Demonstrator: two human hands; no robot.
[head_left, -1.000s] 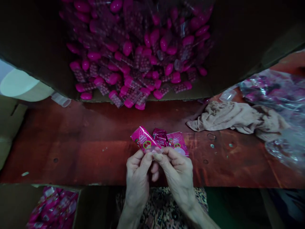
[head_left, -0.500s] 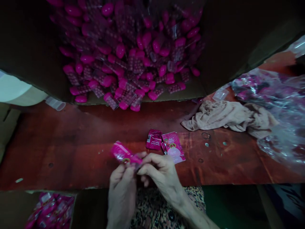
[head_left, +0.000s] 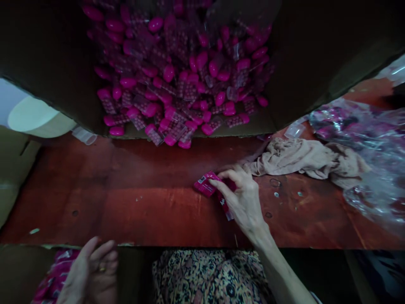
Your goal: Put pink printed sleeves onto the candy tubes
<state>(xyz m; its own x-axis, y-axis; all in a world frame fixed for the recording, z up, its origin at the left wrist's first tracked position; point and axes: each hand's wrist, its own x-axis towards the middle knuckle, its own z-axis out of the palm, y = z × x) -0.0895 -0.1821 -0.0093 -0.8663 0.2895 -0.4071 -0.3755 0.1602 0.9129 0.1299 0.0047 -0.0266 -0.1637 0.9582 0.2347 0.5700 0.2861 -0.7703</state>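
My right hand [head_left: 243,198] rests on the reddish wooden tabletop [head_left: 126,202], its thumb and fingers closed on flat pink foil sachets [head_left: 205,184]. Part of the sachets lies hidden under the fingers. My left hand [head_left: 91,270], with a ring on one finger, hangs low at the lower left, beyond the table's near edge. It holds nothing I can see, its fingers apart above an open cardboard box of pink sachets [head_left: 55,270].
A large cardboard box [head_left: 316,63] at the far side holds a clear bag of pink blister strips [head_left: 177,76]. A crumpled beige cloth [head_left: 303,158] and a clear plastic bag [head_left: 357,139] lie to the right. Small clear cups [head_left: 84,136] stand near the box.
My left hand has dropped from the table to the lower-left box, and the sachet it held is no longer visible. My right hand has moved forward and right onto the sachets on the table.
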